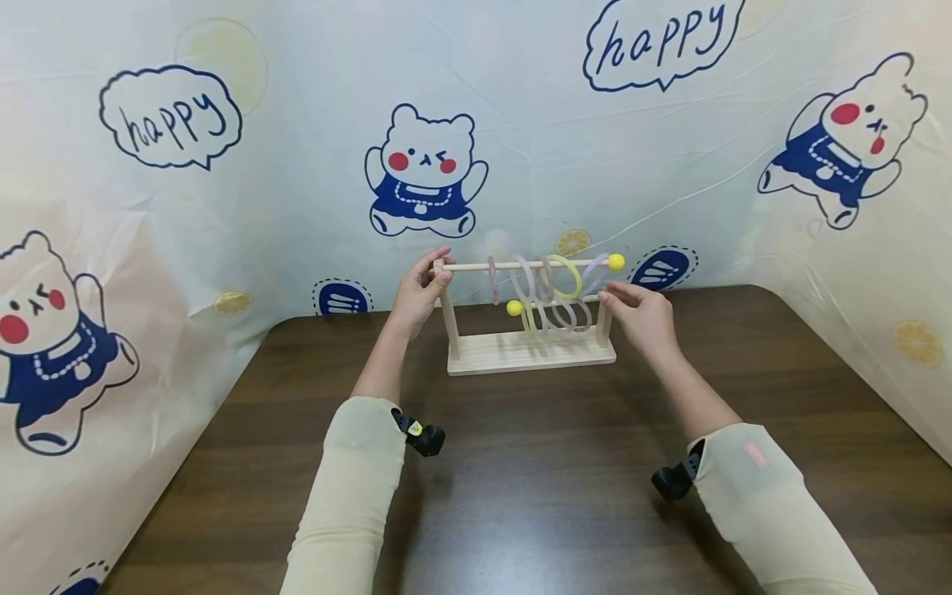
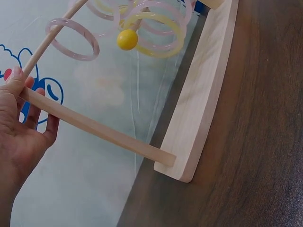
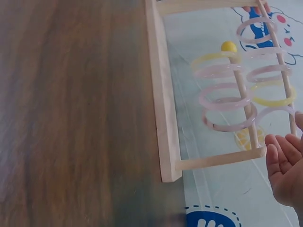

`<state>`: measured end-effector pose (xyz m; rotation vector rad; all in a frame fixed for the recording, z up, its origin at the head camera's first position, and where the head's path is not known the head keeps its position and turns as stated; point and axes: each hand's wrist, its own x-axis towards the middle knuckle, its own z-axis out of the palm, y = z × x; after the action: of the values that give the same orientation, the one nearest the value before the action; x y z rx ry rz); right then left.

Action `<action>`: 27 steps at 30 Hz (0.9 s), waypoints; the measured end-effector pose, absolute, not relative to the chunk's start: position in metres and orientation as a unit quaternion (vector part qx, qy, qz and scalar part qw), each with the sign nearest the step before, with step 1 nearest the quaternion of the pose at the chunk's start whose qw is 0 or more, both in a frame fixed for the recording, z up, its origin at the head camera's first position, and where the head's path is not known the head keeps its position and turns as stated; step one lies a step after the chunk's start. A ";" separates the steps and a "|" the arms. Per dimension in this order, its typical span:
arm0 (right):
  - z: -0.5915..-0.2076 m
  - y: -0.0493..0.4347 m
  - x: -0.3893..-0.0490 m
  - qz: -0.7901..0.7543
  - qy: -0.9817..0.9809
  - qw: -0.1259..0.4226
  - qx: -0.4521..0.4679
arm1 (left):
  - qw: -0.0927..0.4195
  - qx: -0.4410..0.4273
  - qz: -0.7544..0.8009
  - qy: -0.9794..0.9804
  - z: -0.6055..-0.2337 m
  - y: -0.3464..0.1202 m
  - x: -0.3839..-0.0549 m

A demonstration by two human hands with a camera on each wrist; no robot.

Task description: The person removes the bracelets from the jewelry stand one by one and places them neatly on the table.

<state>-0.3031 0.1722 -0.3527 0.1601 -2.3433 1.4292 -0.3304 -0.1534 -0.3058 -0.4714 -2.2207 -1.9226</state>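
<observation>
On my head feed, the wooden stand sits upright on the brown table, near its far edge, between both hands.

Left hand: gripping the stand, thumb and fingers around the top of the left post, where the upper rod joins it.

Right hand: at the top of the right post, fingers loosely bent. I can't tell if it's pinching anything, or whether it touches the end lavender ring.

Upper rod carries five rings, one of them a yellow ring; the mauve ring hangs nearest the left hand, apart from the rest. Yellow ball on its right end.

Lower rod runs from the right post, several rings bunched on it, second yellow ball on its left end.

Patterned cloth behind.
</observation>
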 end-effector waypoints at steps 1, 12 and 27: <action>-0.352 0.171 -0.305 0.520 -0.832 0.189 0.054 | 0.082 -0.157 -0.647 -0.742 -0.306 -0.154 -0.330; -0.349 0.155 -0.319 0.497 -0.851 0.155 0.070 | 0.077 -0.146 -0.656 -0.736 -0.306 -0.154 -0.330; -0.348 0.147 -0.317 0.481 -0.858 0.156 0.089 | 0.073 -0.148 -0.662 -0.731 -0.313 -0.156 -0.339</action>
<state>-0.3169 0.1474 -0.3479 0.2540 -2.4566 1.3764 -0.3393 -0.1558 -0.3132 -0.4443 -2.1969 -1.9875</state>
